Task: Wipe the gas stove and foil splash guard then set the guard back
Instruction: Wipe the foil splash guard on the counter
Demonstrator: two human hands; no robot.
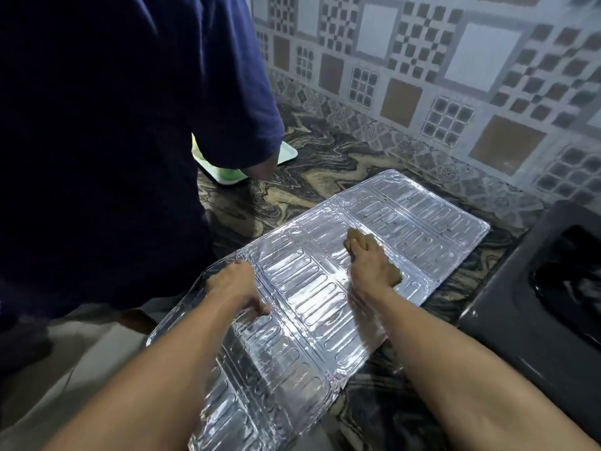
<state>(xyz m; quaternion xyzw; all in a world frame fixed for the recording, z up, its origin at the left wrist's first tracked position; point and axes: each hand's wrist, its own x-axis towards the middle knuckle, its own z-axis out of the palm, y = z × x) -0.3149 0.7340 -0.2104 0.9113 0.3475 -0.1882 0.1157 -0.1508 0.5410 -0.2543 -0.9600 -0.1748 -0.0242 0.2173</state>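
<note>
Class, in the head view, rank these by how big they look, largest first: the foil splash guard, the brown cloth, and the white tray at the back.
1. Foil splash guard, plainly largest.
2. White tray and cloth: unsure, both mostly hidden, the tray behind a sleeve, the cloth under the right hand.

We see the foil splash guard (312,288) as thin, shiny silver metal foil, embossed with rounded ribs and creased at its folds. Beneath it, the countertop (325,164) looks like polished stone with swirling veins. Right of the guard, the gas stove (507,307) has a glossy black top. On the guard, a brownish cloth (357,244) looks soft and matt.
</note>
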